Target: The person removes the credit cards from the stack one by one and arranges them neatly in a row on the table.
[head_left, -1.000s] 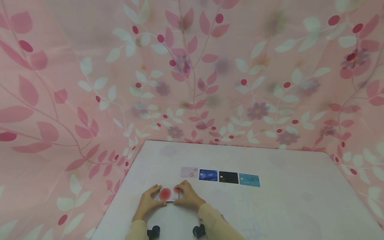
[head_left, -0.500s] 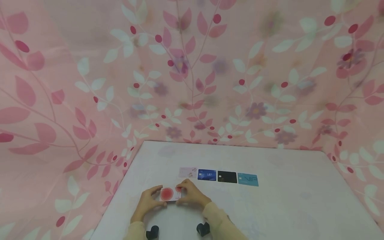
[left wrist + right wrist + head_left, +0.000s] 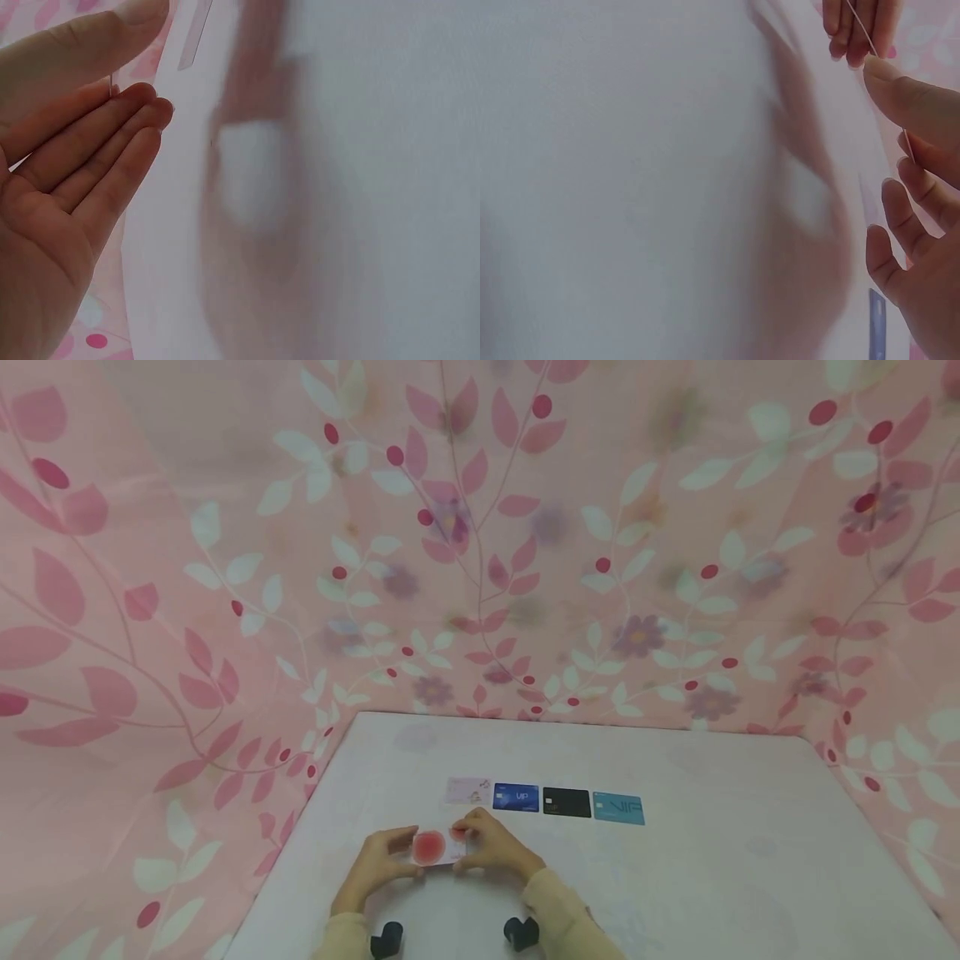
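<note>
A white card with red circles (image 3: 430,848) is held between both hands above the table. At its left end, my left hand (image 3: 375,862) pinches it between thumb and fingers. The right hand (image 3: 497,846) grips its right end the same way. In the left wrist view the left hand (image 3: 67,165) shows its fingers extended and together, with the thumb over them and a thin edge of the card beyond. The right wrist view shows the card edge-on (image 3: 862,28), running past the thumb of the right hand (image 3: 926,225).
Behind the hands, a row of cards lies on the white table (image 3: 712,860): a pale pink card (image 3: 467,790), a blue VIP card (image 3: 516,797), a black card (image 3: 567,802) and a teal VIP card (image 3: 618,808). A pink leaf-patterned cloth (image 3: 480,568) hangs around the table.
Both hands and the held card have shifted a little to the right. The row of cards keeps its arrangement; the head view has turned slightly.
</note>
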`<state>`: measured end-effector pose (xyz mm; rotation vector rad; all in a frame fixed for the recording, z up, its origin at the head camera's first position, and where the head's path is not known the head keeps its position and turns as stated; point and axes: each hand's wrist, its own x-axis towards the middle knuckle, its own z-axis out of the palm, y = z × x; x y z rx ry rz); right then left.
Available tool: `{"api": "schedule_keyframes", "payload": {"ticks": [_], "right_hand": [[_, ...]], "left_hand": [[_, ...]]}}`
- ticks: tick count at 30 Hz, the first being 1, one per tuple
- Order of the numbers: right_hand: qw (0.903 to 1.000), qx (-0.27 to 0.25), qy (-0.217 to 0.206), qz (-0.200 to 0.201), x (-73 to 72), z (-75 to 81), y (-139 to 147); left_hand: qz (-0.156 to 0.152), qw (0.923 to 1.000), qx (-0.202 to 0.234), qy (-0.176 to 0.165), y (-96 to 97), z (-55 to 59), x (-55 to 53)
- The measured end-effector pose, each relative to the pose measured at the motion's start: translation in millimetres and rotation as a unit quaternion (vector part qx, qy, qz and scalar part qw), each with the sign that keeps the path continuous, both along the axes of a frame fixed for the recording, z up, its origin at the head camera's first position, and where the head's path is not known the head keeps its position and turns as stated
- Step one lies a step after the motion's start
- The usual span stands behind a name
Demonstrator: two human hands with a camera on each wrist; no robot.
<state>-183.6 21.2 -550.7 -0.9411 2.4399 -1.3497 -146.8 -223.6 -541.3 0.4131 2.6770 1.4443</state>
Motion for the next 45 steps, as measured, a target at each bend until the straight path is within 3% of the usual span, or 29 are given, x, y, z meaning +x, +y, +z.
{"api": "schedule_keyframes", "payload": {"ticks": [5,9,12,17,20,30,40,45], "right_hand": [[0.9998,0.003,-0.003,-0.018,0.1,3.5,8],[0.9992,0.016,0.004,-0.038,0.4,5.0,13],[0.9978,0.033,0.003,-0.058,1.9,7.6,17],[0.9952,0.044,0.001,-0.088,8.1,13.4,24],[0.9939,0.043,0.005,-0.101,12.1,15.9,28],[0.9923,0.013,0.034,-0.118,19.9,25.1,50],[0.9845,0.029,-0.007,-0.173,28.6,31.1,70],[0.9808,0.025,0.009,-0.193,31.0,31.4,80]], "left_hand": [[-0.005,0.9997,0.024,0.002,8.9,0.8,-1.9],[0.002,0.9988,0.049,0.005,23.5,22.5,6.1],[0.01,0.998,0.061,0.008,32.2,29.3,8.4],[0.026,0.9963,0.081,0.01,34.6,5.7,-1.8],[0.026,0.9944,0.102,0.01,38.7,1.7,-3.3],[0.01,0.9902,0.137,0.023,60.2,-0.9,-5.2],[-0.016,0.9888,0.146,0.029,82.4,2.3,-10.8],[-0.027,0.9868,0.156,0.033,93.0,1.0,-13.5]]}}
